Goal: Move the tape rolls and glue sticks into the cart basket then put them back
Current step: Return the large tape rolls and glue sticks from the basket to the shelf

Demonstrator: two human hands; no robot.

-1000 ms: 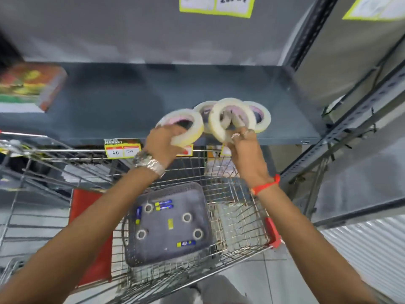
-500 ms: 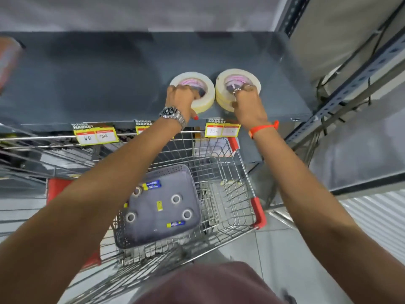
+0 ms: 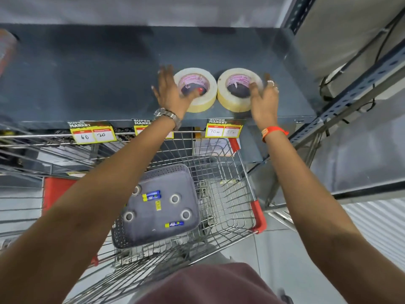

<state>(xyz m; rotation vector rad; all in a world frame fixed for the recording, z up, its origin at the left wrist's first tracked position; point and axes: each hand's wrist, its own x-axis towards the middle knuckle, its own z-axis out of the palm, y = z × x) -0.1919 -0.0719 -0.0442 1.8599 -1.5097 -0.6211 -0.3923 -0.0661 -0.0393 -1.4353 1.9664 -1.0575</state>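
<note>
Left hand (image 3: 173, 93) fingers (image 3: 164, 72) were splayed and blurred, gripping nothing; thumb tip sat over the hole of the left tape stack (image 3: 198, 89). Right hand (image 3: 264, 98) fingers (image 3: 255, 86) also spread, gripping nothing, hovering at the right edge of the right tape stack (image 3: 237, 92). Contact vs. small gap: couldn't tell, too blurred.

Both big stacks lay flat on the grey shelf (image 3: 98, 73), touching side by side near the front edge, above the price tag (image 3: 224, 129).

Judgement: put-back half, big rolls looked placed. Remaining: four small tape rolls (image 3: 174, 198) and the glue sticks (image 3: 151, 195), all loose in the grey plastic basket (image 3: 192, 224) inside the wire cart (image 3: 236, 194).

To do the step well:
- Lift the hands straight up and clear; stacked rolls slide easily and sit close to the shelf lip.
- If either stack looked skewed, square it with flat palms, not a pinch.
- Next reach goes down into the basket; glue sticks roll, so pinch across the barrel.
</note>
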